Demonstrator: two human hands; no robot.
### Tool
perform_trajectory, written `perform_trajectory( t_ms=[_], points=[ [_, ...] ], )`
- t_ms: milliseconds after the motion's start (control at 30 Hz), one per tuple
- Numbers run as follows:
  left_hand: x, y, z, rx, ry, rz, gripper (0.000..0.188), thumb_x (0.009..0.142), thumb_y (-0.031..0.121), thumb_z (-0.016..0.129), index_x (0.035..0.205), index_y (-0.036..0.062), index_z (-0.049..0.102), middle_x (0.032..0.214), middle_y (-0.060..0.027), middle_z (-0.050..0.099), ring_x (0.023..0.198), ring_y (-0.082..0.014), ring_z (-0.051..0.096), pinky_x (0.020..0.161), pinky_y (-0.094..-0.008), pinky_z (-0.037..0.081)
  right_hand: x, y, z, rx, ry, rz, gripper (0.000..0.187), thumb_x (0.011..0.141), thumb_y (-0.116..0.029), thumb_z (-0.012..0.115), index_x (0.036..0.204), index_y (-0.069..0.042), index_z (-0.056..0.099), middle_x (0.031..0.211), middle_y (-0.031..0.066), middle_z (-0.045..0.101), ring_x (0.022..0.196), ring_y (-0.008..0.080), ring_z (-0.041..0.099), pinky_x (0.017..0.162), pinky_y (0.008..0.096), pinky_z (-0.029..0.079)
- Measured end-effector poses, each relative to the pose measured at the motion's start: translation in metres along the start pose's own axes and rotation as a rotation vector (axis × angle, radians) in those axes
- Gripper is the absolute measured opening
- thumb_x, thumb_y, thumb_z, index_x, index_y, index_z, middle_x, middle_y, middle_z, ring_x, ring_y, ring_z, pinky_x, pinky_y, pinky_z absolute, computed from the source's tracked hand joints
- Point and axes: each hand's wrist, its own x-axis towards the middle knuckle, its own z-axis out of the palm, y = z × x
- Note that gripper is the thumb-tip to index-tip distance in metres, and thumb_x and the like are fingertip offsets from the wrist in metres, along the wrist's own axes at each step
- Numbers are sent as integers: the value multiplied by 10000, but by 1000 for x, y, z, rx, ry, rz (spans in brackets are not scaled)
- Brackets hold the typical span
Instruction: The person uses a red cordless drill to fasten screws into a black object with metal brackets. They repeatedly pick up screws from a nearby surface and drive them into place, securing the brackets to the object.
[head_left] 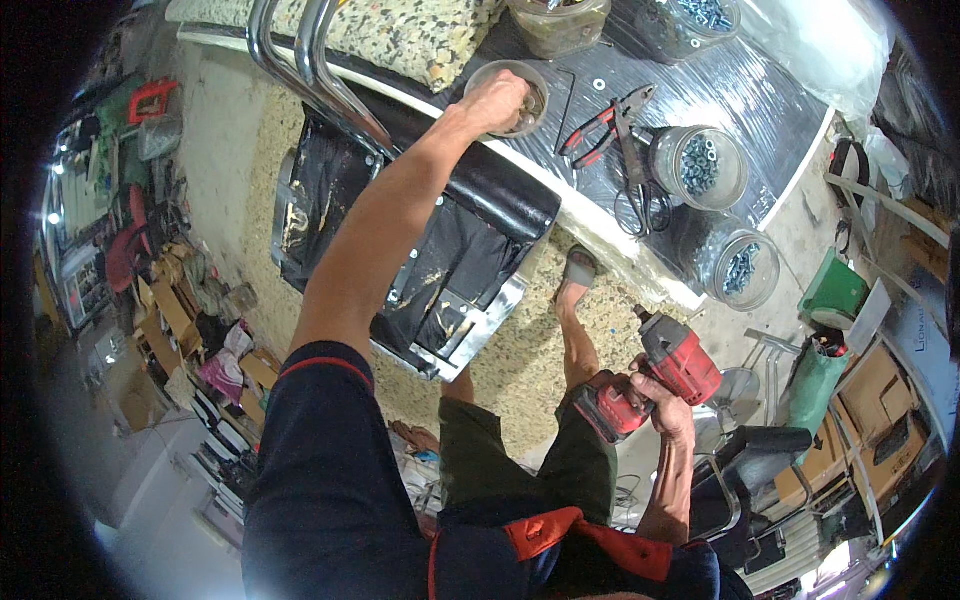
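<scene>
Head view: right grip (662, 402) is wrapped round a drill (682, 362). Left grip (496, 101) dips into a tub (541, 88); how far open, I cannot tell.

- A loose, dark navy cloth shirt (485, 560) with short sleeves is worn.
- The wide navy left sleeve (330, 460) is edged at its hem by a thin red band (325, 357).
- Another narrow red line (433, 565) is run along the shirt near the shoulder.
- The neck is trimmed with a folded, bright red-orange cloth collar (545, 530).
- The legs are covered to about the knee by dark olive-green shorts (590, 455).
- The right foot is shod in a grey sandal (580, 268).
- Both forearms, the left hand (495, 103) and the right hand (670, 407) are left bare.
</scene>
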Motion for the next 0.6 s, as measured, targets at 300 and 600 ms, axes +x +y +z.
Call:
perform_trajectory(
  t_ms=[300, 600],
  points=[
    [-34, 5, -27, -261, 246, -74, 139, 735, -39, 617, 856, -2, 674, 689, -217, 621, 692, -394, 644, 654, -437, 497, 3, 3, 12, -33, -18, -6, 256, 846, -113, 769, 1026, -17, 613, 673, 5, 530, 510, 114, 457, 490, 269, 358],
    [-58, 28, -51, -440, 78, -230, 116, 822, 83, 712, 925, 30, 717, 866, -149, 748, 743, -195, 719, 702, -372, 562, -5, 21, 47, -140, 19, -14, 265, 849, -101, 750, 1049, -3, 606, 691, 7, 535, 528, 115, 469, 497, 267, 374]
  ],
)
